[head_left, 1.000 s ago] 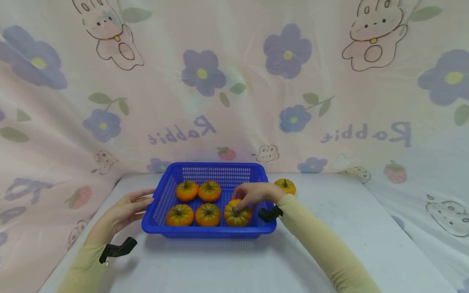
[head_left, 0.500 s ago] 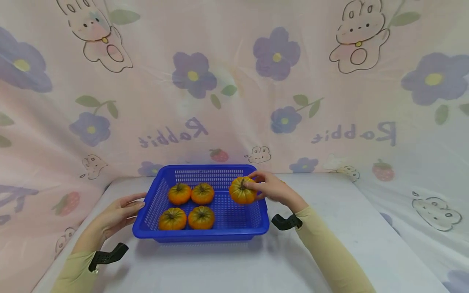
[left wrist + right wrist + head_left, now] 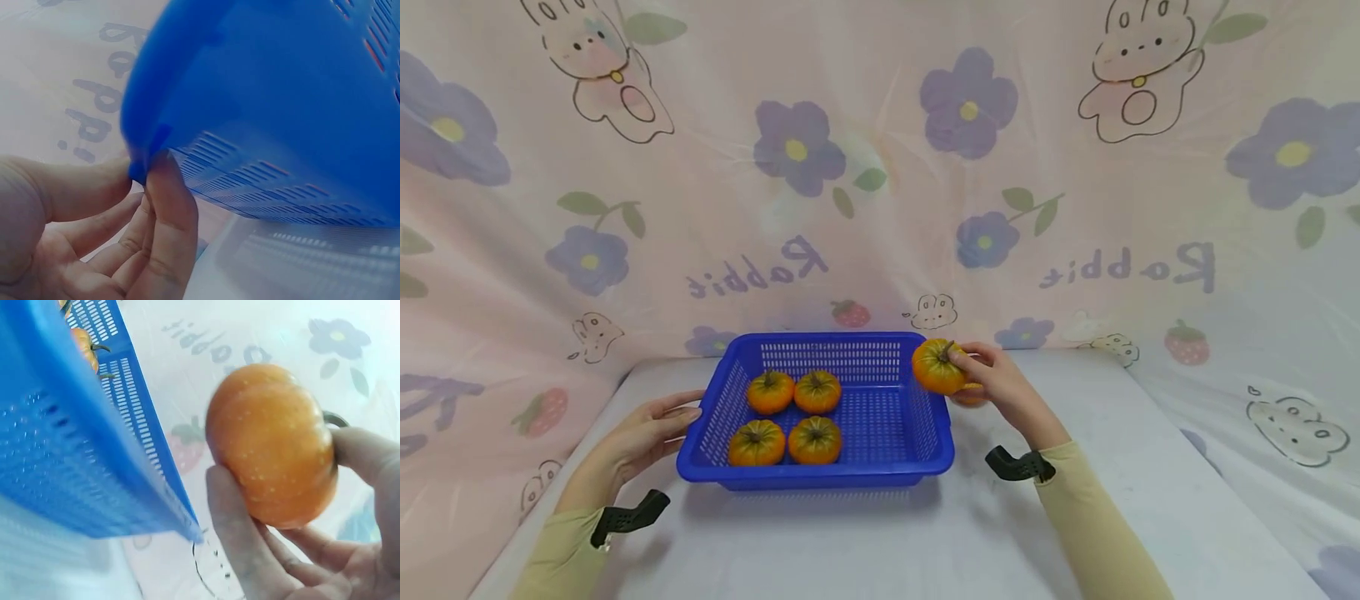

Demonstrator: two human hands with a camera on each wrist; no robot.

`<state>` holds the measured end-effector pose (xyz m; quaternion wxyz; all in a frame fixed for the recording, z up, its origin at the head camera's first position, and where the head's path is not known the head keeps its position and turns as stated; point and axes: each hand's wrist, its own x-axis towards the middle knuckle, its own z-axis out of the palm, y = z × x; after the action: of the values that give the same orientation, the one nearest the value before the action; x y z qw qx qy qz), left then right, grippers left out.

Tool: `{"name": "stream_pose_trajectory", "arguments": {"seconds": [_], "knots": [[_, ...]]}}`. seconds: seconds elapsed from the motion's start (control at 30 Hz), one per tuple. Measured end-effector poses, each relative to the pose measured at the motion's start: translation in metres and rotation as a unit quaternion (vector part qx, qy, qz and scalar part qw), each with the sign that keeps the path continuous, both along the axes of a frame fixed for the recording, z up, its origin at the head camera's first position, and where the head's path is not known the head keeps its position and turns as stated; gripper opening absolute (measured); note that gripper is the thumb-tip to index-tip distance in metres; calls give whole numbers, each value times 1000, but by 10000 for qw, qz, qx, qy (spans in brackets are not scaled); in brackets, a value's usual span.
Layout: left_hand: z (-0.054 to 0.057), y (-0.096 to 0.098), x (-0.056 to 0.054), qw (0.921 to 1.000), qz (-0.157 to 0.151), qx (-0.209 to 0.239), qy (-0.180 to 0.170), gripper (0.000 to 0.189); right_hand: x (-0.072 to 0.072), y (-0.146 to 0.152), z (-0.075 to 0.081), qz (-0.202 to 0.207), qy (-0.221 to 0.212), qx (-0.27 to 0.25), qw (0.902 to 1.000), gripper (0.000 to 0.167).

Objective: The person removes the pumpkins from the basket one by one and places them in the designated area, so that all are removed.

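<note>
My right hand (image 3: 1003, 387) holds a small orange pumpkin (image 3: 938, 367) with a dark stem, raised over the right rim of the blue plastic basket (image 3: 816, 471). Thumb and fingers wrap the pumpkin (image 3: 272, 444) from two sides in the right wrist view. At the basket's left side, my left hand (image 3: 643, 437) pinches the rim (image 3: 140, 134) between thumb and forefinger. Inside the basket's left half sit several more pumpkins (image 3: 816, 440) in two rows, stems up. Behind the right hand another pumpkin (image 3: 970, 398) on the table is mostly hidden.
The basket stands on a white table (image 3: 820, 546). A pale curtain (image 3: 880, 242) printed with flowers and rabbits hangs close behind and along the sides. The basket's right half shows bare perforated floor.
My right hand has lifted the front right pumpkin out of the basket and carried it up and right to the rim. The left hand stays at the rim; the view has shifted slightly.
</note>
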<state>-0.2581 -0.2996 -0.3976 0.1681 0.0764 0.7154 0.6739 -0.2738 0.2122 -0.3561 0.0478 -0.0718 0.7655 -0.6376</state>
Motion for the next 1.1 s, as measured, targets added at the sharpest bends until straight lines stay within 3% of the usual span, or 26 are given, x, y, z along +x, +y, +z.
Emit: {"name": "stream_pose_trajectory", "arguments": {"seconds": [0.3, 0.7, 1.1], "knots": [[4, 1, 1, 9998, 89, -202, 36, 66, 10, 37, -8, -447, 15, 244, 9987, 65], [0, 3, 1, 9997, 87, -206, 119, 63, 21, 77, -27, -994, -405, 58, 9942, 73], [-2, 1, 1, 9994, 206, -256, 62, 64, 21, 114, -62, -1364, -792, 219, 9872, 76]]}}
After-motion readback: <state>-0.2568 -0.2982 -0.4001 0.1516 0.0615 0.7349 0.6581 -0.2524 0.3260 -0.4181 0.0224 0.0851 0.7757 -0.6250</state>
